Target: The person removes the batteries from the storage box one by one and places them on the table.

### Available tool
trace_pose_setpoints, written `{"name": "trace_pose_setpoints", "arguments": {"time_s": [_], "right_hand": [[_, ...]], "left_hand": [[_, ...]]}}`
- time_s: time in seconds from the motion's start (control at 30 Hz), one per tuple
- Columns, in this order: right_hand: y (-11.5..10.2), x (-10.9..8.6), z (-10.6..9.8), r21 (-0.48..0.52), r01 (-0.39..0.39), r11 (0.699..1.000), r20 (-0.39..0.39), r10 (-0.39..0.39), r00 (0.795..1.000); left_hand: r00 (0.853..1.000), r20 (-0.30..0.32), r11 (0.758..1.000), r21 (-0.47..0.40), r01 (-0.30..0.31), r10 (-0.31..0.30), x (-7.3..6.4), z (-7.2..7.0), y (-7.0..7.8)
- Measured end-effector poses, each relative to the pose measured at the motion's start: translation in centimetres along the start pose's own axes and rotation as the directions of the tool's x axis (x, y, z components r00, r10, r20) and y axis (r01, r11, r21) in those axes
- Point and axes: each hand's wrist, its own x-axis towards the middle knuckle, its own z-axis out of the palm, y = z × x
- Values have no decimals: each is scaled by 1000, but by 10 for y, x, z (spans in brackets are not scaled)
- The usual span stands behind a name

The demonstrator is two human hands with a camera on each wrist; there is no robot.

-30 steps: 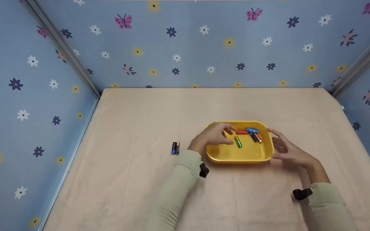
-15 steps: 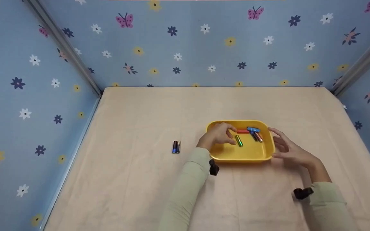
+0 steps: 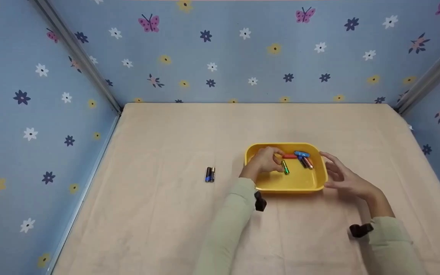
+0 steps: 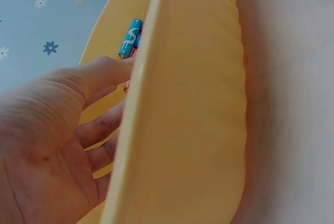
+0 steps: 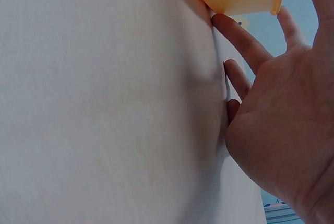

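A yellow plastic tray stands on the table with several batteries inside. My left hand reaches over its left side, thumb and fingers curved apart right beside a green battery. In the left wrist view the tray wall hides those fingertips. Toward the tray's back right corner lie a red battery, a blue battery and a few darker ones. At the right end of the tray, my right hand has its fingers spread, fingertips right at the wall.
Left of the tray, two dark batteries lie side by side on the beige tablecloth. Blue patterned panels enclose the back and sides. Each wrist carries a small black camera.
My left hand has moved right, farther into the tray, and its fingers have come up to the green battery. The right hand stays at the tray's right end.
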Motion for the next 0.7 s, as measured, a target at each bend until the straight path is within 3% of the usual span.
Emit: {"name": "trace_pose_setpoints", "arguments": {"time_s": [0.4, 0.7], "right_hand": [[1, 0, 2, 9, -15, 1000, -1, 15, 1000], [1, -1, 0, -29, 3, 1000, -10, -3, 1000]], "left_hand": [[998, -38, 997, -61, 44, -46, 2, 18, 1], [989, -94, 982, -163, 98, -115, 5, 26, 3]]}}
